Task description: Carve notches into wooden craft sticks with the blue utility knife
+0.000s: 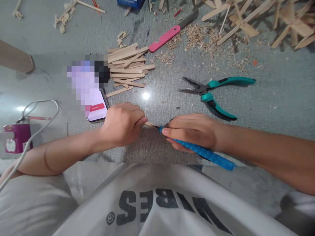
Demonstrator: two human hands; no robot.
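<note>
Toward the left of the table's (270, 101) near edge I make out a purple block (19, 136), a white cable (58, 108) looping beside it. Farther from that edge I see a lit phone (97, 114), partly pixelated, and, well beyond, a blue box (130, 3).

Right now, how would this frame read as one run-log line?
left hand: holding wooden stick | right hand: holding blue-handled tool, tip at stick | nearby: open pliers, loose sticks, phone

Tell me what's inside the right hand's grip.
Inside the right hand is a blue handle; its long end sticks out toward the shirt, and a dark tip shows at the wooden stick. The hand covers the stretch between, so that cannot be seen.
</note>
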